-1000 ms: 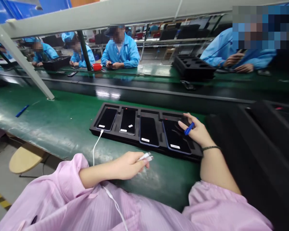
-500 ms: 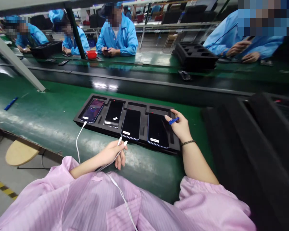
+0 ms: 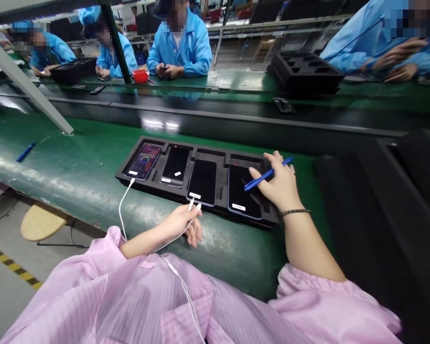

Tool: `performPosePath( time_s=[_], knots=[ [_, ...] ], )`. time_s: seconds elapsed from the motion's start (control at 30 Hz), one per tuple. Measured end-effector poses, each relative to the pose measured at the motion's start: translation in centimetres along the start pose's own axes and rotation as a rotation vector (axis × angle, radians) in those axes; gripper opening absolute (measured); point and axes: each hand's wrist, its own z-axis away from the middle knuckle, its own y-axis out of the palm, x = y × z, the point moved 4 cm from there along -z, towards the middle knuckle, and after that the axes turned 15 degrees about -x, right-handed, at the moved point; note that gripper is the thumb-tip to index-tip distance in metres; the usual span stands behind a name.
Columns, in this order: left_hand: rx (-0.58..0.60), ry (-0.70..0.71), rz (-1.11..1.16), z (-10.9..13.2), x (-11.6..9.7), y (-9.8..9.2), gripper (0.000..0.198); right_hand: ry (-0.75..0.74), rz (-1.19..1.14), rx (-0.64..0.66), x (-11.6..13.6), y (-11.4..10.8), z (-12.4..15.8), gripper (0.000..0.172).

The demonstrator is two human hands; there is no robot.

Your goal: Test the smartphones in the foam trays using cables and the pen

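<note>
A black foam tray (image 3: 220, 191) on the green bench holds several smartphones. The leftmost phone (image 3: 144, 162) has a lit screen with a coloured ring, and a white cable (image 3: 121, 210) runs into its lower edge. Dark screens show on the second phone (image 3: 176, 166), the third phone (image 3: 202, 179) and the rightmost phone (image 3: 244, 188). My left hand (image 3: 186, 222) pinches two white charging cable plugs (image 3: 199, 207) at the third phone's lower edge; whether one is inserted I cannot tell. Over the tray's right end, my right hand (image 3: 279, 184) holds a blue pen (image 3: 268, 174) slantwise beside the rightmost phone.
Stacked black foam trays (image 3: 365, 215) stand close on my right. A second blue pen (image 3: 26, 152) lies at the left. A slanted white post (image 3: 32, 86) meets the bench. Across the dark conveyor strip (image 3: 215, 112), several people in blue work near another tray stack (image 3: 304, 71).
The view has shifted slightly, so the tray sits further right. My right hand has lifted from the tray's edge and turned, showing the pen's full length. My left hand still pinches the plugs.
</note>
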Motion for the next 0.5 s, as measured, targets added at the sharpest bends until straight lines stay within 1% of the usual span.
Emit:
performPosePath(
  time_s=[0.07, 0.13, 0.2, 0.23, 0.3, 0.4, 0.5],
  knots=[
    [-0.007, -0.010, 0.035, 0.1, 0.0, 0.1, 0.044, -0.170, -0.051, 0.119, 3.1, -0.1, 0.3, 0.054],
    [-0.026, -0.014, 0.083, 0.2, 0.0, 0.3, 0.044, -0.325, -0.143, 0.323, 6.5, 0.2, 1.3, 0.048],
    [-0.042, -0.019, 0.146, 0.2, 0.0, 0.6, 0.039, -0.441, -0.204, 0.508, 9.3, 0.8, 2.7, 0.048],
    [-0.045, -0.025, 0.178, 0.1, 0.0, 0.7, 0.037, -0.477, -0.212, 0.571, 10.2, 1.2, 3.3, 0.050],
    [-0.042, -0.042, 0.233, -0.1, 0.0, 1.0, 0.033, -0.507, -0.201, 0.631, 11.1, 1.8, 4.2, 0.053],
    [-0.054, -0.054, 0.259, -0.6, -0.1, 1.2, 0.029, -0.493, -0.194, 0.632, 10.9, 2.4, 4.6, 0.055],
    [-0.090, -0.042, 0.235, -1.1, -0.2, 1.2, 0.025, -0.490, -0.219, 0.646, 10.7, 2.6, 4.7, 0.056]
  ],
)
